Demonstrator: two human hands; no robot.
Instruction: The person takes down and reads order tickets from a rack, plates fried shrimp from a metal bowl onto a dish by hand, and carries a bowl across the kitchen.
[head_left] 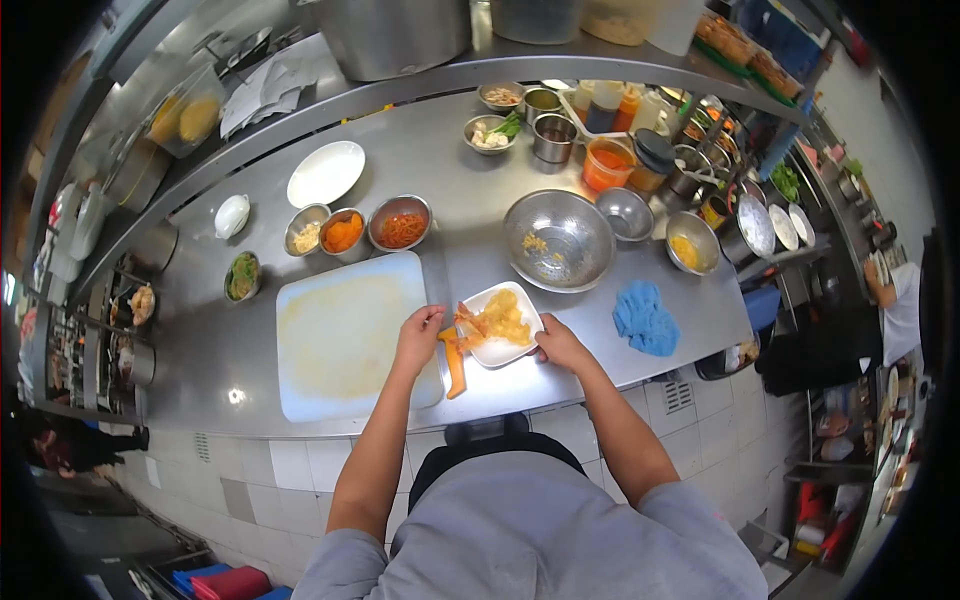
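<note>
In the head view, my right hand (562, 342) grips the right edge of a white square dish (497, 354). Battered yellow pieces (505, 318), some with reddish tails like prawns, lie in the dish. My left hand (420, 335) is just left of the dish, its fingers pinched together near the tails; what they hold, if anything, is too small to make out. Between this hand and the dish lies an orange knife handle (454, 370), its blade hidden. A white cutting board (350, 340) with yellowish stains extends left from under my left hand.
Behind the dish stands a large steel bowl (560, 240) with yellow bits. A blue cloth (646, 318) lies to the right. Bowls of shredded carrot (403, 230) and orange pieces (342, 232) stand beyond the board. A shelf edge (560, 72) overhangs the back; a person (895, 310) stands far right.
</note>
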